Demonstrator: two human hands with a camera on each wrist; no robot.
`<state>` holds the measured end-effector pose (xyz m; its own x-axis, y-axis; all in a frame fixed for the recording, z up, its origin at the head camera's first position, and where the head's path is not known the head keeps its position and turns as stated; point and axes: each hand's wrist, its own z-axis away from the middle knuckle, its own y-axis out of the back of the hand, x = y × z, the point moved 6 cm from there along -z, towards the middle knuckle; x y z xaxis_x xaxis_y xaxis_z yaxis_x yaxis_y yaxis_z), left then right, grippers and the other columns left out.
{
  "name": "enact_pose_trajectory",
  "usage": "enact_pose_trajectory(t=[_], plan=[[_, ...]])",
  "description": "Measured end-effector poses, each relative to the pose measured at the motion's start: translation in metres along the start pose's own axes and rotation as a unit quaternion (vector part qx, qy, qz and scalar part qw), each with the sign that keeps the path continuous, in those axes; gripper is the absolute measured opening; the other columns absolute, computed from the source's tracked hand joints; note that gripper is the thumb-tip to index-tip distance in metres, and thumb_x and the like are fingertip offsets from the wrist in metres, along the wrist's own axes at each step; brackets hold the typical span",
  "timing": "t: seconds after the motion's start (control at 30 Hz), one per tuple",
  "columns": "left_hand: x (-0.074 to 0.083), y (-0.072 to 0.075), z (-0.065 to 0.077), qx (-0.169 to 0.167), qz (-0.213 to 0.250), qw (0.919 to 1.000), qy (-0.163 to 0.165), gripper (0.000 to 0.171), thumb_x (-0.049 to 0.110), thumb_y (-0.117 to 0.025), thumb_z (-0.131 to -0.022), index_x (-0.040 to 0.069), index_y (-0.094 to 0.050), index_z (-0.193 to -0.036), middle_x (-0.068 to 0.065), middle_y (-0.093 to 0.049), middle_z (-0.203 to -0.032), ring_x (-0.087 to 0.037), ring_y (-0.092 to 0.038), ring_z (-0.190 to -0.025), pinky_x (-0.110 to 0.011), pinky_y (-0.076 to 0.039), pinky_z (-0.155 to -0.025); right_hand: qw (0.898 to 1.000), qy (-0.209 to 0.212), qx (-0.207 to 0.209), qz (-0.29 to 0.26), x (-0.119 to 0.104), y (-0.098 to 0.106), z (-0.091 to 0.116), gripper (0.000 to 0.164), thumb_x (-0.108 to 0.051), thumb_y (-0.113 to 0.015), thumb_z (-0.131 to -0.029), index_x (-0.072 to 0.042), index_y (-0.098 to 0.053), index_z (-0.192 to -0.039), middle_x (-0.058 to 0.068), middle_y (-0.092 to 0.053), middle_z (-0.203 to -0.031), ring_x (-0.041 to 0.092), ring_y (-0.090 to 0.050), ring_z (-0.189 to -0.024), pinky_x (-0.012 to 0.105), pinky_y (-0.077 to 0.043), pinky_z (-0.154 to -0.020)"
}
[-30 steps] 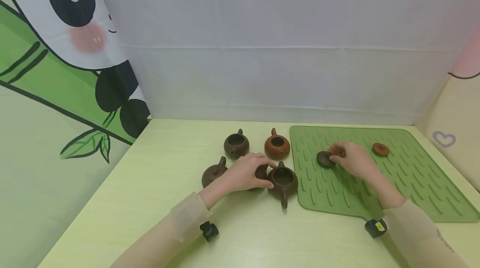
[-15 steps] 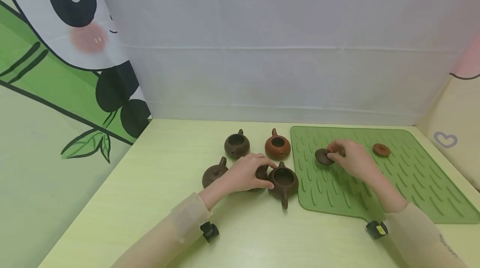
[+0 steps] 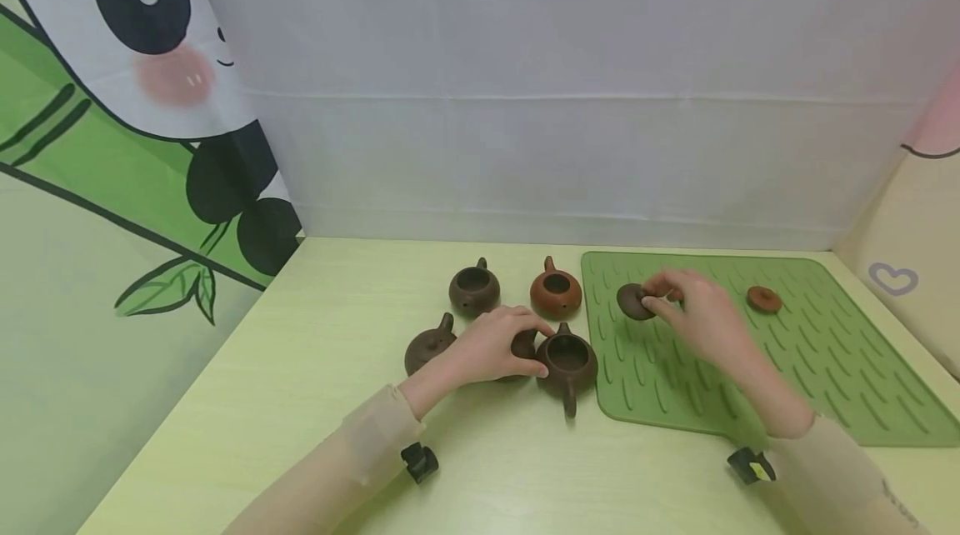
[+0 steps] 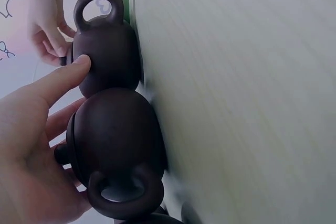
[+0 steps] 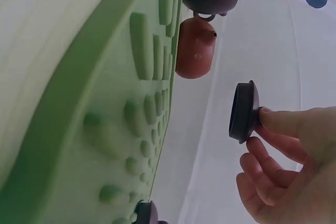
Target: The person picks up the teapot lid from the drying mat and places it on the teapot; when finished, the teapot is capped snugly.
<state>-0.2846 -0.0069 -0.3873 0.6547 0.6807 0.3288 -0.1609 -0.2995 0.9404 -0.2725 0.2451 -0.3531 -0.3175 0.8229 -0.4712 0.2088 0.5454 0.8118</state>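
My left hand (image 3: 487, 343) holds the lidless dark brown teapot (image 3: 567, 358) at the mat's left edge. Its thumb presses the body in the left wrist view, and the other fingers are partly hidden. Under that hand sits a dark lidded teapot (image 4: 118, 135), mostly covered in the head view. My right hand (image 3: 701, 314) pinches a dark round lid (image 3: 636, 302) by its knob. In the right wrist view this lid (image 5: 245, 111) hangs tilted in the air, apart from the green mat (image 5: 121, 129).
Behind stand a lidless dark teapot (image 3: 474, 292) and a lidless reddish teapot (image 3: 555, 293). Another lidded dark teapot (image 3: 429, 349) stands left of my left hand. On the mat lies a reddish lid (image 3: 763, 299). A dark lid-like piece (image 5: 146, 213) shows at the right wrist view's lower edge.
My right hand has lifted the dark lid off the mat and carried it a little left. My left hand and the teapots have stayed in place.
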Motion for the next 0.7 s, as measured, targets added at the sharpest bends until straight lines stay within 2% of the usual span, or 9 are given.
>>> enact_pose_trajectory(t=[0.37,0.7], plan=[[-0.001,0.0,-0.008,0.006,0.0,0.9999,0.008,0.049,0.042,-0.078,-0.083,0.025,-0.066,-0.127,0.001,-0.063,-0.134,-0.024,-0.057,-0.128,-0.051,-0.044,-0.108,0.997,0.052,0.064,-0.011,-0.013,0.002,-0.006,0.015,-0.019,-0.071,-0.092,-0.01,-0.07,-0.104,0.007,-0.07,-0.093,0.027,-0.063,-0.088,0.043,-0.05,-0.077],[-0.003,-0.001,-0.016,0.01,0.004,0.9998,0.017,0.049,0.042,-0.079,-0.082,0.026,-0.066,-0.126,0.001,-0.063,-0.134,-0.024,-0.057,-0.127,-0.05,-0.044,-0.108,0.992,0.071,0.09,-0.045,-0.016,-0.006,-0.009,0.01,-0.02,-0.073,-0.09,-0.014,-0.071,-0.097,0.0,-0.065,-0.082,0.021,-0.059,-0.083,0.035,-0.047,-0.074]])
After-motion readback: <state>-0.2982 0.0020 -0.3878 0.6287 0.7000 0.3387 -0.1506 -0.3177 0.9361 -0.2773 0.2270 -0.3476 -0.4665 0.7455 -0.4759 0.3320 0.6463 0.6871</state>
